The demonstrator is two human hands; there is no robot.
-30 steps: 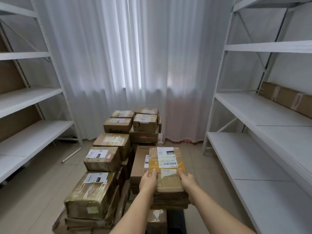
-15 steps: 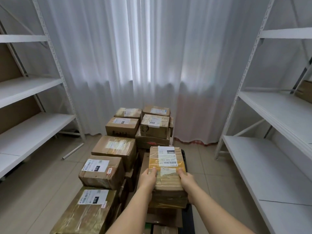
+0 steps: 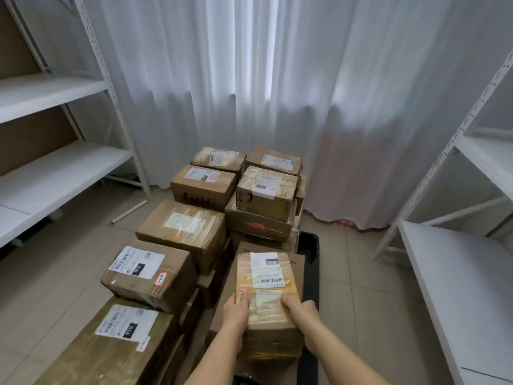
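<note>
Between both hands, low over the flat carton [image 3: 296,263] on the black cart [image 3: 310,247], the taped parcel [image 3: 268,286] stays gripped. The left hand [image 3: 236,311] and right hand [image 3: 304,311] curl their fingers [image 3: 243,297] over its near top edge. Within the last second the view has closed in on the stacked boxes [image 3: 151,276] and the right shelf [image 3: 455,276] has slid aside. Setting down therefore looks likelier than shelving, though I cannot tell whether the parcel touches the carton.

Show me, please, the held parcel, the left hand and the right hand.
parcel [image 3: 267,302]: head view, top face.
left hand [image 3: 236,309]: head view, its back.
right hand [image 3: 304,312]: head view, its back.
</note>
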